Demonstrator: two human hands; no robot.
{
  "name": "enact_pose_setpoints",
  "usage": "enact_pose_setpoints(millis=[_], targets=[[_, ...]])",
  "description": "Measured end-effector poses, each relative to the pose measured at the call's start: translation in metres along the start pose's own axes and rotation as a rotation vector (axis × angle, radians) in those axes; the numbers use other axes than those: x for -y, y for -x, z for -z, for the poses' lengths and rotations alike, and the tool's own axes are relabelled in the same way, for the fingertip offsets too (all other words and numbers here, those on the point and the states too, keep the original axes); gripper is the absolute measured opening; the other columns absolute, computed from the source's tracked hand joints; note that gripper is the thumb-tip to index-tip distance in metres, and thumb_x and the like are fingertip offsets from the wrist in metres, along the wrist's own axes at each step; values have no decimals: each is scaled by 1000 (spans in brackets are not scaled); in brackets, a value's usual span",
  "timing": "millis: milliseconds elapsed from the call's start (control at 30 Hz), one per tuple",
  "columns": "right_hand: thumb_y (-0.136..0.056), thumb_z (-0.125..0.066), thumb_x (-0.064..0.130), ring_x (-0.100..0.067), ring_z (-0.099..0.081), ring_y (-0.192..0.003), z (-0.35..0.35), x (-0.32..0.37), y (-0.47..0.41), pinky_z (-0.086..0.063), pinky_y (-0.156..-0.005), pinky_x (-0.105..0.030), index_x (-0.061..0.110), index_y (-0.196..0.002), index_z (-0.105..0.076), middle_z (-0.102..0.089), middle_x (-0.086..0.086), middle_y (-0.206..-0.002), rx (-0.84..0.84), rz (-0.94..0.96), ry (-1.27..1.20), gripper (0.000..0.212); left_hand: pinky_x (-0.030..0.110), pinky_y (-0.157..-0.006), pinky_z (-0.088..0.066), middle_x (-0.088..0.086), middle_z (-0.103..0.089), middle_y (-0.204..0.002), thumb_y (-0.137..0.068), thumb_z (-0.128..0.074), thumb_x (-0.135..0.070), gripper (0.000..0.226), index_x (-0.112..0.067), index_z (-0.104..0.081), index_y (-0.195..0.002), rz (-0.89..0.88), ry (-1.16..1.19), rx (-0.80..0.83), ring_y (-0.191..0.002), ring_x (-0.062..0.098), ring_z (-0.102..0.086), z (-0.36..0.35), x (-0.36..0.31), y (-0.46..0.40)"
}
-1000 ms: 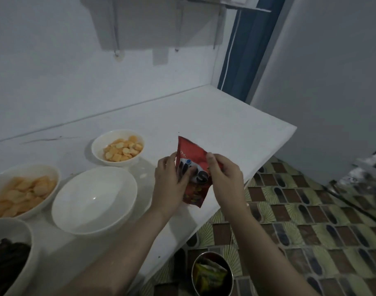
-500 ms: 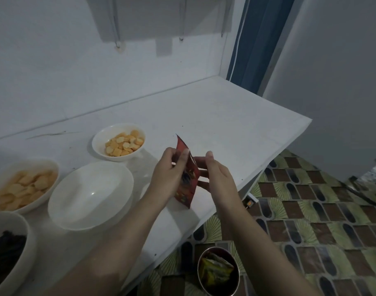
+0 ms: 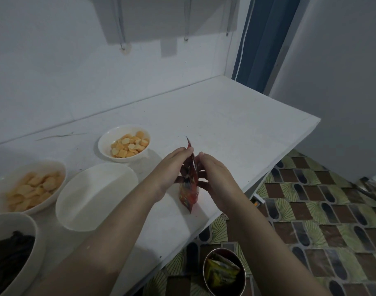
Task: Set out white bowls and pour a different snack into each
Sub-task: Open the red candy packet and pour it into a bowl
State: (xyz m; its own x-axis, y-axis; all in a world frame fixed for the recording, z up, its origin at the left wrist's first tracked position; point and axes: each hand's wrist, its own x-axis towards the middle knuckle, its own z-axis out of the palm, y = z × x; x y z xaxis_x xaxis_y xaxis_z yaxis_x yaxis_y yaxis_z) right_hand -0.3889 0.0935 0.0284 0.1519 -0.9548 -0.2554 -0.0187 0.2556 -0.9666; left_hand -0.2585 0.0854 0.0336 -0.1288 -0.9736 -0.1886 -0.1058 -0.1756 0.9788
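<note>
A red snack packet [image 3: 188, 189] stands edge-on above the white counter [image 3: 225, 129]. My left hand [image 3: 172, 167] pinches its top from the left, and my right hand [image 3: 212, 174] pinches it from the right. To the left of the packet lies an empty white bowl [image 3: 93, 197]. Behind it a small white bowl [image 3: 124, 144] holds orange square crackers. A bowl [image 3: 27, 184] at the left holds pale orange chips. At the bottom left a bowl [image 3: 12, 248] holds dark strips.
A steel pot [image 3: 224, 272] with a yellow-green packet inside stands on the patterned floor below the counter's front edge. A blue door frame [image 3: 261, 39] rises at the back right. A shelf with brackets hangs on the wall above.
The packet has turned from face-on to edge-on between my hands, which have drawn closer together at its top. The view has shifted slightly.
</note>
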Motion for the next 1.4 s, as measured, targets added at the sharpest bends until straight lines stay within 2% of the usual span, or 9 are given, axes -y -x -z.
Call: enact_pose_setpoints(millis=[167, 400, 600, 700, 900, 1033, 1167, 1267, 1400], targets=[[-103, -41, 36, -17, -66, -80, 0, 5, -2, -54, -76, -30, 12, -92, -62, -67, -7, -89, 14, -8, 36, 34, 46, -91, -52, 9, -58, -89, -101, -40, -41, 34, -12, -57, -95, -2, -33, 15, -86, 23, -57, 1, -5, -1], [-100, -41, 48, -19, -63, -87, 1, 13, -4, -53, -91, -42, 12, -103, -65, -68, -13, -104, 15, 49, 198, 43, 30, -71, -47, -3, -57, -74, -100, -43, -32, 27, -21, -54, -79, -105, -157, -34, -73, 15, -55, 6, -9, -2], [-101, -41, 40, -21, -58, -82, 3, 16, -6, -51, -92, -50, 7, -95, -60, -61, -11, -88, 13, 112, 300, 39, 43, -85, -55, 8, -62, -86, -99, -45, -30, 23, -18, -59, -85, -94, -152, 63, -85, 23, -63, 12, -11, -1], [-102, -39, 42, -23, -64, -89, 2, 17, -3, -53, -90, -46, 15, -99, -65, -67, -13, -100, 21, 126, 292, 38, 56, -93, -50, 6, -60, -83, -89, -48, -40, 23, -21, -58, -81, -99, -153, 64, -84, 24, -61, 12, -9, 0], [-102, -39, 44, -28, -57, -84, 1, 18, -1, -49, -93, -58, 3, -103, -57, -59, -23, -100, 44, 194, 336, 45, 62, -96, -44, 7, -55, -83, -91, -44, -41, 25, -20, -56, -85, -153, -120, 71, -83, 23, -55, 11, -4, 3], [-102, -39, 43, -20, -54, -81, 2, 19, 0, -47, -91, -61, 1, -98, -52, -53, -15, -85, 71, 262, 299, 44, 56, -88, -46, 8, -52, -81, -95, -42, -35, 23, -16, -51, -87, -228, -74, 53, -80, 23, -51, 9, -1, 3], [-105, -38, 38, -16, -56, -83, 5, 17, -1, -48, -94, -58, 3, -95, -53, -56, -1, -80, 106, 283, 246, 39, 38, -76, -37, 0, -46, -75, -97, -41, -30, 20, -17, -48, -84, -266, -38, 30, -74, 17, -43, 8, 1, 3], [-104, -42, 36, -24, -56, -85, 5, 13, 1, -46, -95, -58, 4, -96, -51, -56, -2, -84, 161, 300, 260, 35, 40, -73, -35, 11, -44, -78, -95, -41, -34, 21, -16, -47, -86, -250, 11, 32, -76, 24, -42, 6, 5, 3], [-102, -49, 23, -11, -55, -75, 8, 10, 0, -47, -91, -53, 1, -92, -48, -57, 5, -72, 179, 322, 280, 24, 44, -70, -33, 20, -44, -78, -95, -41, -33, 22, -11, -45, -91, -233, 55, 65, -74, 30, -41, 4, 9, 2]])
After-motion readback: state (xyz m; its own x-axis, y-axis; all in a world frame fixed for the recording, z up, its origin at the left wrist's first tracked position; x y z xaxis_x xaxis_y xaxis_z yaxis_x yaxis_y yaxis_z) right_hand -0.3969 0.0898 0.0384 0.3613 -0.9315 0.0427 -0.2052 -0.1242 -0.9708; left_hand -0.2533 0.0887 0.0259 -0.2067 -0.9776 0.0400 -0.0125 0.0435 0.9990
